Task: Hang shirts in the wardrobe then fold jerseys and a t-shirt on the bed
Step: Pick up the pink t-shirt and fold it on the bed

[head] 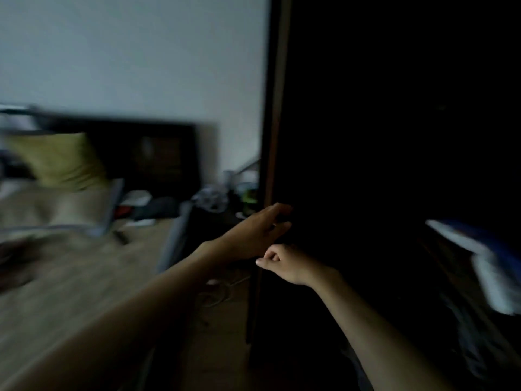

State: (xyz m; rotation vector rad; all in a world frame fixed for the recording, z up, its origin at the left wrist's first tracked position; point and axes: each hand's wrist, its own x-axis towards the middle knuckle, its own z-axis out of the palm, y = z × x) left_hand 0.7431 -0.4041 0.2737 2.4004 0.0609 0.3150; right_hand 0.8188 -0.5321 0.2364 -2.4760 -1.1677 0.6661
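— At the wardrobe [366,136] edge, what do the hands do?
— Left hand [253,232] reaches there, fingers loose, holding nothing. Right hand [284,263] is curled; whether it grasps anything, I cannot tell.
— And the bed [70,263]?
— Left, blurred.

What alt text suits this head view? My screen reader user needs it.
Two bare arms reach toward the edge of a dark wardrobe: the left hand with loose fingers, the right hand curled just below. A blurred bed with a green pillow lies left.
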